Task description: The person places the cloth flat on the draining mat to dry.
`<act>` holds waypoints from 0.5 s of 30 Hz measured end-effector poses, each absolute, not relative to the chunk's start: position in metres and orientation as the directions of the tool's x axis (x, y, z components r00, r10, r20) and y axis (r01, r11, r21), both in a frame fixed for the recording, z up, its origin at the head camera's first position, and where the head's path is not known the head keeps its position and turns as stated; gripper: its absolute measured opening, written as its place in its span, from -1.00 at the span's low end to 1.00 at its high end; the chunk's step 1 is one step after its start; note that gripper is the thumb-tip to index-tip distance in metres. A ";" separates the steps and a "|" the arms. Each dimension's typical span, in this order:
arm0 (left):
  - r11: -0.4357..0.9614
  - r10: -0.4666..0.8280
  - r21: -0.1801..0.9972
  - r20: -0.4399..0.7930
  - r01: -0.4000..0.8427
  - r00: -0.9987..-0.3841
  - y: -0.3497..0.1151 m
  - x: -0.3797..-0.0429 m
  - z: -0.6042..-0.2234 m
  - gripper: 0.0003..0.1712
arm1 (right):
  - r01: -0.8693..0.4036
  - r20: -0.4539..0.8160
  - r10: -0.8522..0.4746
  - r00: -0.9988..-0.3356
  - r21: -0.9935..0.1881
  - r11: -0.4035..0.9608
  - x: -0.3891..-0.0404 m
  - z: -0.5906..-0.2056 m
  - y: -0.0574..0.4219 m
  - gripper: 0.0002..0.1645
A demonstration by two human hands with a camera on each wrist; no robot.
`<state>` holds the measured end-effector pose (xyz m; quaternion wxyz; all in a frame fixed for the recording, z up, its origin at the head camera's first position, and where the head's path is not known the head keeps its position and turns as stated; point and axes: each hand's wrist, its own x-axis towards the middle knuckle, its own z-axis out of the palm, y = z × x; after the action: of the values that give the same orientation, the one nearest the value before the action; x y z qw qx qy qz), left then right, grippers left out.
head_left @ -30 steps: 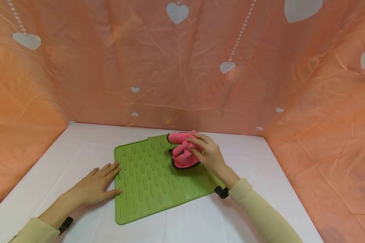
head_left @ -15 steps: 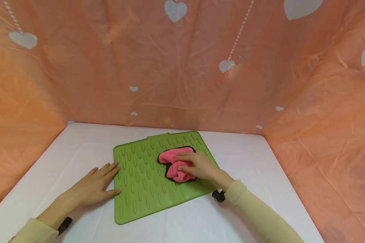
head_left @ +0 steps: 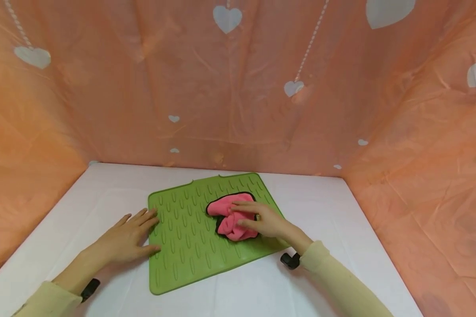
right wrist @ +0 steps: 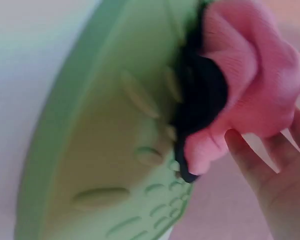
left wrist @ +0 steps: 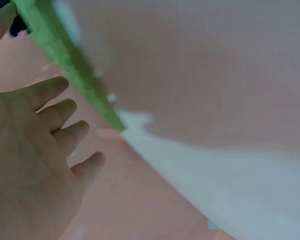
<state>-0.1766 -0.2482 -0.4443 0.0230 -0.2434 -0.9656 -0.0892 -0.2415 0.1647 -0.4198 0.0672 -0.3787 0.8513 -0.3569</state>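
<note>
A crumpled pink cloth (head_left: 225, 205) with black edging lies on a green ridged mat (head_left: 190, 259), right of the mat's middle in the head view. Over the cloth is my right hand (head_left: 267, 220), thumb and fingers apart and loosely bent, not gathered round the fabric. The right wrist view shows these fingers (right wrist: 250, 156) relaxed beside the folds of the cloth (right wrist: 270, 95); whether they still touch it is hard to tell. My left hand (head_left: 123, 240) is spread at the mat's left edge, its fingertips over the rim. In the left wrist view its fingers (left wrist: 55, 117) look straight and hold nothing.
A white tabletop (head_left: 119, 189) bears the mat. Orange sheeting (head_left: 238, 123) with pale hearts walls in the back and both sides. Black wrist devices (head_left: 90, 289) are worn at both wrists.
My right hand has brought the raised, bunched cloth down and nearer, onto the mat, and its fingers have loosened from the cloth. The left hand has barely moved.
</note>
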 end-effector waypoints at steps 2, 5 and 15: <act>0.851 0.485 0.159 0.133 0.501 -0.864 -0.241 -0.183 -0.437 -0.04 | -0.566 0.180 -0.655 -0.734 -0.695 0.443 -0.240 -0.417 0.169 -0.44; 0.826 0.500 0.175 0.211 0.536 -0.840 -0.226 -0.196 -0.425 -0.17 | -0.540 0.247 -0.581 -0.776 -0.736 0.408 -0.241 -0.415 0.173 -0.45; 0.727 0.347 0.533 0.258 0.432 -0.902 -0.164 -0.242 -0.413 -0.50 | -0.320 0.236 -0.237 -0.942 -0.840 0.437 -0.265 -0.426 0.180 -0.61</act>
<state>-0.2423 -0.1642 -0.4131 0.0705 -0.2102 -0.9266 -0.3037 -0.2648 0.1799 -0.4259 -0.0411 -0.1647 0.8468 -0.5041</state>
